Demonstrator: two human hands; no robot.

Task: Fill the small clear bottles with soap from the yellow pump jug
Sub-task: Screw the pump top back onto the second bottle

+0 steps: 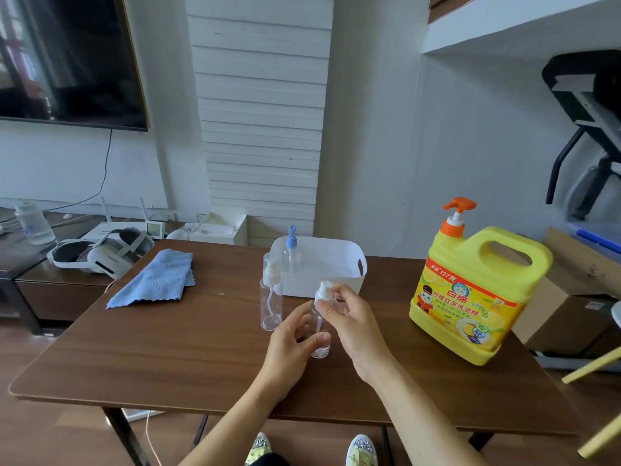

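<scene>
While its white spray cap is on, the bottle (317,326) can take no soap, so the step in hand looks like unscrewing that cap. The bottle stands upright on the surface (168,348), left of the jug (470,290) and well apart from it. The left hand (292,338) is curled round its lower body, and the right hand (349,317) pinches it at the cap and neck. The jug's orange pump (458,205) sits high, with its spout pointing left, toward the bottle's side. The bottle's long axis is vertical, so once opened, its mouth would have to travel right and up to sit under that spout. The right hand is the nearer to the jug and better placed to press the pump while the left carries the bottle. A second capped bottle (271,304) stands farther left of the jug. A blue-capped one (291,253) is in the white bin (339,284), left of the jug and behind the held bottle. All three bottles look about empty.
</scene>
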